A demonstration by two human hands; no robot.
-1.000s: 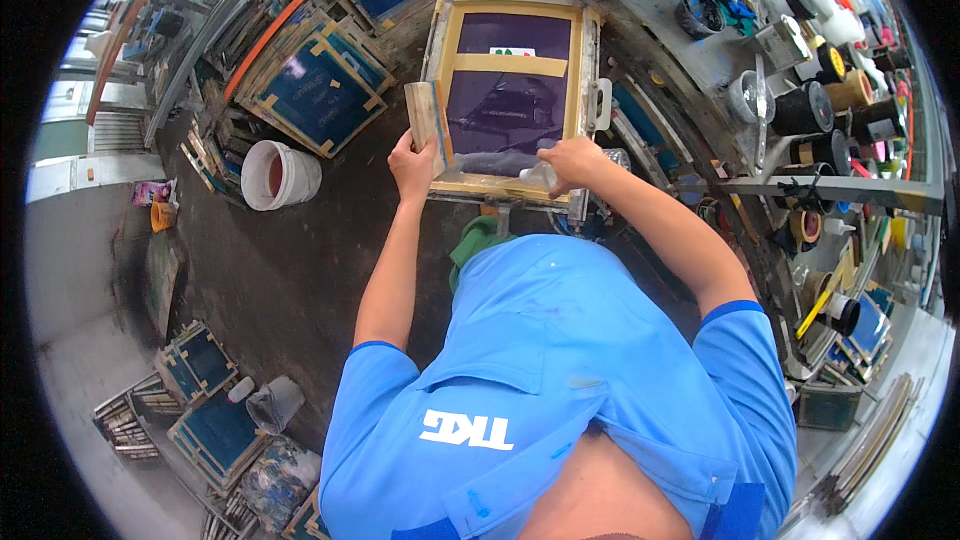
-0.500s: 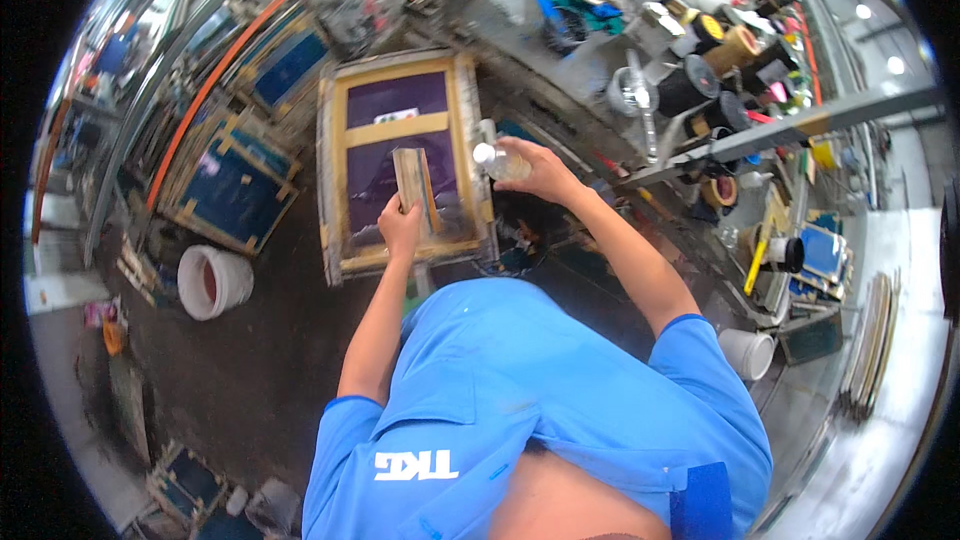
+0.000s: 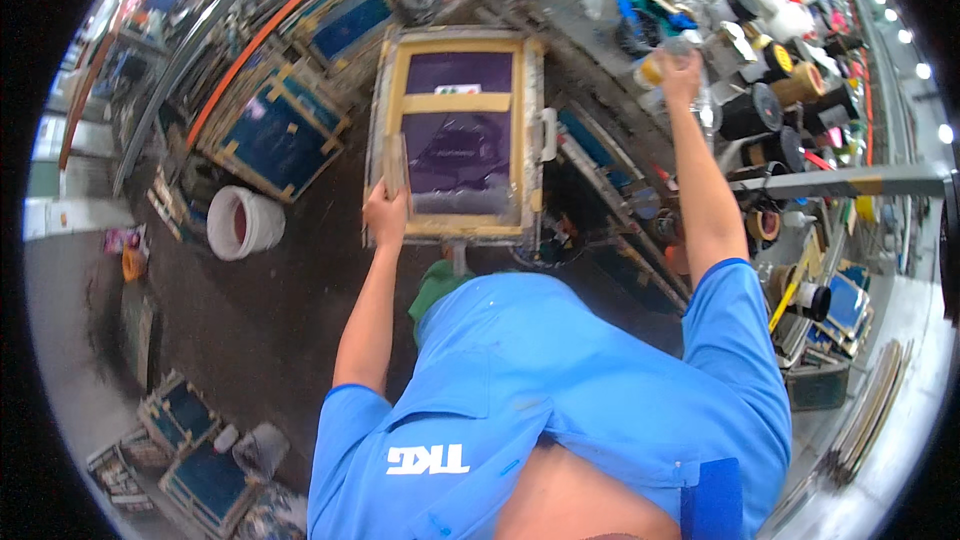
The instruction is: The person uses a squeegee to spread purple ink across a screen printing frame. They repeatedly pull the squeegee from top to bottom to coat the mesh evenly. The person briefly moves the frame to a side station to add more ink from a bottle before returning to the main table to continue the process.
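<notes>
My left hand (image 3: pixel 387 215) is closed around a narrow wooden squeegee (image 3: pixel 396 165). The squeegee stands at the left edge of a screen-printing frame (image 3: pixel 533 90), which has purple mesh (image 3: pixel 460 155) edged with yellowish tape and a tape strip across it. My right hand (image 3: pixel 681 78) reaches far right over the cluttered bench, its fingers closed about a clear plastic bottle (image 3: pixel 684 44). The bottle is partly covered by the fingers and slightly blurred. Beside that hand stands a yellowish container (image 3: pixel 650 70).
Black tubs (image 3: pixel 750 112) and other containers crowd the right bench, near a grey metal beam (image 3: pixel 850 180). Framed blue screens (image 3: pixel 285 135) lean at the left. A white bucket (image 3: pixel 245 223) stands on the dark floor. More screens (image 3: pixel 600 145) lean right of the purple one.
My right hand has carried the clear bottle from beside the frame to the right bench. My left hand has moved the squeegee from over the mesh to the frame's left edge. The view has shifted.
</notes>
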